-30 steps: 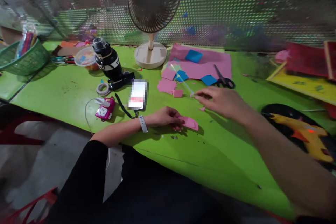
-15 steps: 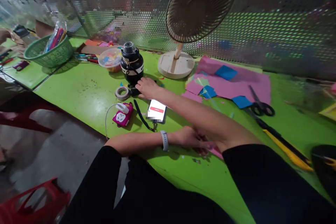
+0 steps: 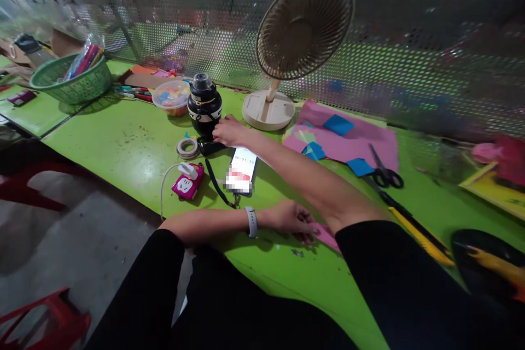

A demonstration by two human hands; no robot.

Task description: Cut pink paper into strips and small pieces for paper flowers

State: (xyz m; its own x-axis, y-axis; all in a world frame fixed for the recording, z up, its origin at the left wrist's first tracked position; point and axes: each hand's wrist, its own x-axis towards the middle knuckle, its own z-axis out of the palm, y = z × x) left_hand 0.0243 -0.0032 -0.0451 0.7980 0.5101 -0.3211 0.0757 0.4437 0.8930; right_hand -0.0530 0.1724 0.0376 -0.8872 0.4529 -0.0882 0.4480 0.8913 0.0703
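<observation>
Right hand [image 3: 228,131] reaches across the body to the far left, palm down, fingers loosely bent, between a black round flask [image 3: 204,105] and a small black object [image 3: 208,147] at the flask's base. Touching the object; cannot tell if gripping. Left hand [image 3: 292,219] lies palm down near the edge of the green table [image 3: 123,136], uncurled, fingertips on a small pink paper piece [image 3: 328,237], partly hidden under the right arm. White-screen phone [image 3: 241,167] lies just beside the right wrist, tape roll [image 3: 187,147] near. Black-handled scissors [image 3: 383,174] and beige desk fan [image 3: 303,27] well apart.
</observation>
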